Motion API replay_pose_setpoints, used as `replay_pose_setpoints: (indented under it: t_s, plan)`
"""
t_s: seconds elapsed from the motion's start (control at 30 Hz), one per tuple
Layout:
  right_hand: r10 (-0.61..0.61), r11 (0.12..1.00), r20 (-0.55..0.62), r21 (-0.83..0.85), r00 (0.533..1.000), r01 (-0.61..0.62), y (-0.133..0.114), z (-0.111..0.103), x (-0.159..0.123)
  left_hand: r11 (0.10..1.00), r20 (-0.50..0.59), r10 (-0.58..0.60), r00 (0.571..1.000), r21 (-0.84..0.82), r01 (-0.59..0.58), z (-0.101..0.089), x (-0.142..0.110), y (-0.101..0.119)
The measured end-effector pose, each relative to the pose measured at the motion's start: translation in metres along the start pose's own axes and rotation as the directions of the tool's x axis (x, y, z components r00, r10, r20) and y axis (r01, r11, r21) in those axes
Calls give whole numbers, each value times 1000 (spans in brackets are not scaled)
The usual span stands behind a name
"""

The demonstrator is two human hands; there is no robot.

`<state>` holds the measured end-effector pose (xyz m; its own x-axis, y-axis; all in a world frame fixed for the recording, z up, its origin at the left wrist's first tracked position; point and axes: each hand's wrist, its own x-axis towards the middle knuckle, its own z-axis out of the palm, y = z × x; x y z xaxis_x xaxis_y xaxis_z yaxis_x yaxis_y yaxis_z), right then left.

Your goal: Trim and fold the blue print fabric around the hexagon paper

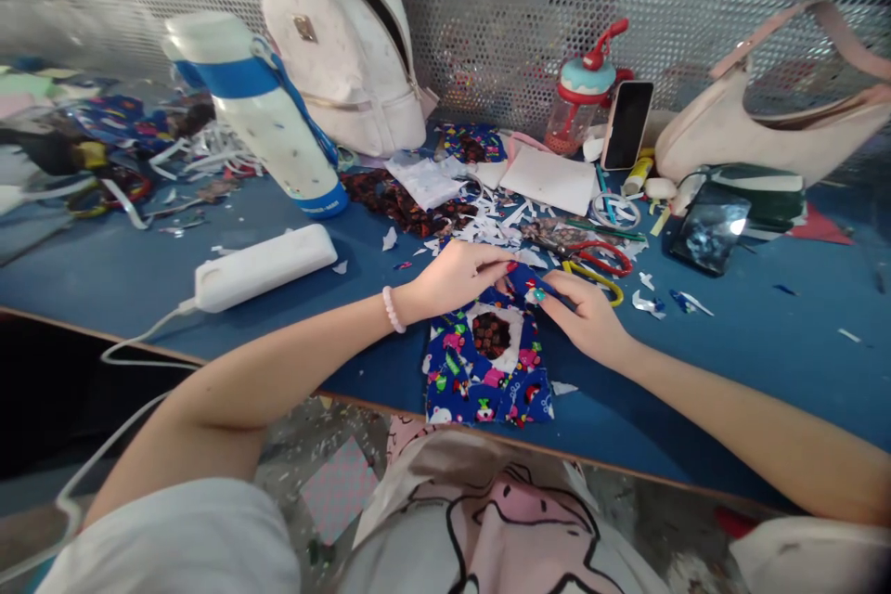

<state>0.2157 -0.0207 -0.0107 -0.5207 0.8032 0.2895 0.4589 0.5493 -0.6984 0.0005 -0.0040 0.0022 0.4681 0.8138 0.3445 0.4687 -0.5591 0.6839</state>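
A piece of blue patterned fabric [452, 367] with colourful cartoon prints lies at the table's front edge, in front of my body. At its middle a white ragged patch surrounds a dark reddish round spot [491, 335]. My left hand [465, 277] pinches the fabric's far edge from the left. From the right, the fingers of my right hand [581, 311] close on the same raised edge, thumb on top. Between the two hands that edge is lifted and partly folded. Just beyond my right hand lie scissors with red handles [604, 257] and a yellow loop [599, 283].
Paper scraps [487, 223] and dark cloth [396, 204] litter the blue table [786, 362]. A large bottle [257, 111], a white power bank [268, 267] with a cable, and a backpack [341, 46] stand left. Right are phones [628, 125], a cup [567, 121] and a handbag [752, 139].
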Motion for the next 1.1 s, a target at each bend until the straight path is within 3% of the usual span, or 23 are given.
replay_pose_setpoints:
  t_s: [0.33, 0.4, 0.5, 0.57, 0.63, 0.73, 0.8, 0.93, 1.1]
  plan:
    - [70, 996, -20, -54, 997, -71, 4, 5, 3, 999, 68, -11, 998, -30, 13, -4, 12, -14]
    - [24, 997, -11, -72, 1000, -25, 1, 2, 2, 1000, 40, -31, 999, -3, 31, -8, 15, -22]
    - [-99, 973, 34, -208, 994, 104, -2, -10, 3, 986, -105, -154, 982, 46, 159, -20, 21, -42]
    - [-130, 895, 106, -416, 986, 163, -1, -20, 6, 969, -157, -226, 961, 64, 238, -28, 24, -57]
    - [-72, 750, 146, -644, 987, 150, 3, -30, 10, 964, -165, -245, 955, 62, 258, -33, 26, -69]
    - [71, 525, 91, -850, 993, 40, 13, -39, 14, 968, -160, -224, 961, 80, 239, -33, 27, -77]
    - [154, 434, 35, -900, 988, -36, 19, -41, 16, 970, -163, -213, 963, 81, 228, -30, 27, -77]
    - [254, 394, 16, -915, 967, -89, 24, -44, 16, 972, -191, -215, 958, 55, 230, -28, 26, -72]
    - [362, 434, 104, -898, 926, -68, 19, -52, 17, 967, -206, -255, 945, -35, 253, -28, 26, -66]
